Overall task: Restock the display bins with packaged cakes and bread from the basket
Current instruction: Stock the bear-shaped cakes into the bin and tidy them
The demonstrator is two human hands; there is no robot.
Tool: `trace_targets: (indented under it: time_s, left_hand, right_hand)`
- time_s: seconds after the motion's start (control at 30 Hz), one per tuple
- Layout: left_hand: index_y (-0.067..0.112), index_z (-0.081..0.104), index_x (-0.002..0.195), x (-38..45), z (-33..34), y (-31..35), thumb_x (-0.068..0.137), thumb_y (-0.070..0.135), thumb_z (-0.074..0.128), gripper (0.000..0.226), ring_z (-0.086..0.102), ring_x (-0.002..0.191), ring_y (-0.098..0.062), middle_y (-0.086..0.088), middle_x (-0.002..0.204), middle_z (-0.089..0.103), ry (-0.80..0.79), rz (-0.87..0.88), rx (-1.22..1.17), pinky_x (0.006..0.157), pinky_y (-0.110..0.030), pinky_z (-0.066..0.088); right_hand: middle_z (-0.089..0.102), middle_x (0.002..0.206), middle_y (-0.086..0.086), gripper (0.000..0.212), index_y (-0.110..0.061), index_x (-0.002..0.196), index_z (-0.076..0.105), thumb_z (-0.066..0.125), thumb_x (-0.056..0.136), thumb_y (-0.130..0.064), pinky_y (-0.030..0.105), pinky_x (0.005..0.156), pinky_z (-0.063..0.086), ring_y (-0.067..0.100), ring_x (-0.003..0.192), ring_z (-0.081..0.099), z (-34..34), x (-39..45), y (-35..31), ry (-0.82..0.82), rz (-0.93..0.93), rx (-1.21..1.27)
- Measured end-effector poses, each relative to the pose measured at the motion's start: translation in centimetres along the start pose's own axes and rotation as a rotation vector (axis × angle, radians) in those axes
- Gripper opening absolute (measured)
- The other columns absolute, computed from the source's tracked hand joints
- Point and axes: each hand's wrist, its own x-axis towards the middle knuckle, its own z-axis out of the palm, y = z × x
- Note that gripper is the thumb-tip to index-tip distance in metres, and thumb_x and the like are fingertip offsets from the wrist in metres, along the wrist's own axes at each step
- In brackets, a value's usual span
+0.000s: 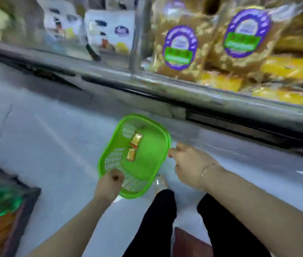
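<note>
Biggest thing in view is the display shelf (pixel 184 89) running across the top, with bagged bread (pixel 180 47) stacked behind the clear front on the right and white packets (pixel 109 32) further left. Everything's pretty smeared with motion blur, so don't trust fine detail.

Below that is the pale floor (pixel 45 136), and over it a green basket (pixel 137 154) held low. It's nearly empty, just two small gold-wrapped cakes (pixel 134 147) lying end to end near the middle.

Left hand (pixel 109 184) is curled over the near rim of the basket, gripping it. Right hand (pixel 189 160) sits just beside the far rim with fingers bent; too blurry to tell if it's actually pinching the edge or holding nothing.

My take: keep the basket level so the cakes don't slide, steady it with the left, then pick the cakes out with the right and find the matching bin before dropping them in.
</note>
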Motion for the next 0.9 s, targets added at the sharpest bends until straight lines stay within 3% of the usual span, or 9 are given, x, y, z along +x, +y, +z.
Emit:
trace_targets:
  time_s: [0.1, 0.2, 0.33, 0.5, 0.7, 0.83, 0.9]
  left_hand:
    - [0.008, 0.068, 0.09, 5.0, 1.1, -8.1, 0.088, 0.004, 0.055, 0.014, 0.068, 0.09, -0.035, -0.022, 0.087, 0.071, -0.002, -0.238, -0.028, 0.081, -0.041, 0.053]
    - [0.006, 0.068, 0.099, 10.2, 4.5, -12.3, 0.091, 0.01, 0.052, 0.018, 0.066, 0.098, -0.036, -0.023, 0.099, 0.07, -0.039, -0.251, 0.004, 0.085, -0.039, 0.051]
    - [0.011, 0.064, 0.113, 18.8, 11.0, -14.5, 0.09, 0.015, 0.051, 0.027, 0.059, 0.111, -0.03, -0.016, 0.118, 0.064, -0.051, -0.21, -0.004, 0.091, -0.033, 0.047]
    - [0.006, 0.034, 0.141, 29.7, 19.1, -16.4, 0.09, 0.018, 0.054, 0.056, 0.042, 0.129, -0.034, -0.017, 0.142, 0.036, -0.027, -0.257, -0.006, 0.103, -0.041, 0.039]
    - [0.005, 0.032, 0.134, 38.6, 24.0, -19.1, 0.089, 0.024, 0.061, 0.057, 0.042, 0.123, -0.03, -0.015, 0.132, 0.041, 0.204, -0.236, 0.094, 0.1, -0.039, 0.038]
    - [0.009, 0.034, 0.135, 40.5, 24.5, -20.0, 0.084, 0.046, 0.066, 0.071, 0.041, 0.124, -0.031, -0.015, 0.132, 0.043, 0.234, -0.212, 0.231, 0.101, -0.041, 0.036]
    - [0.011, 0.04, 0.13, 40.0, 24.2, -19.9, 0.084, 0.051, 0.062, 0.065, 0.043, 0.121, -0.032, -0.015, 0.129, 0.047, 0.195, -0.214, 0.252, 0.098, -0.04, 0.036]
  right_hand:
    - [0.048, 0.128, 0.013, 0.045, -0.014, 0.128, 0.046, 0.05, 0.084, -0.009, 0.037, 0.095, 0.046, 0.031, 0.119, 0.05, 5.7, 8.7, -0.6, -0.159, 0.052, -0.065]
    - [0.048, 0.128, 0.015, 0.046, -0.014, 0.129, 0.048, 0.051, 0.083, -0.009, 0.042, 0.095, 0.047, 0.034, 0.118, 0.052, 11.0, 16.8, 0.2, -0.222, 0.074, -0.189]
    - [0.046, 0.131, 0.014, 0.05, -0.016, 0.132, 0.044, 0.052, 0.083, -0.01, 0.041, 0.093, 0.047, 0.033, 0.119, 0.05, 17.7, 27.2, 2.2, -0.184, 0.083, -0.334]
    - [0.035, 0.14, 0.014, 0.067, -0.014, 0.143, 0.029, 0.056, 0.082, -0.006, 0.04, 0.101, 0.039, 0.03, 0.129, 0.034, 26.8, 38.3, 4.9, -0.159, -0.117, -0.568]
    - [0.024, 0.152, 0.012, 0.074, -0.014, 0.145, 0.025, 0.057, 0.079, -0.004, 0.047, 0.116, 0.01, 0.027, 0.141, 0.019, 34.0, 47.0, 6.7, -0.035, -0.39, -0.79]
    - [0.041, 0.135, 0.016, 0.054, -0.009, 0.134, 0.037, 0.051, 0.083, -0.004, 0.048, 0.11, 0.02, 0.032, 0.129, 0.034, 35.8, 48.8, 7.6, 0.099, -0.388, -0.799]
    - [0.044, 0.13, 0.017, 0.045, -0.008, 0.13, 0.042, 0.052, 0.087, -0.014, 0.045, 0.106, 0.025, 0.031, 0.124, 0.038, 35.7, 48.2, 7.5, 0.086, -0.239, -0.774]
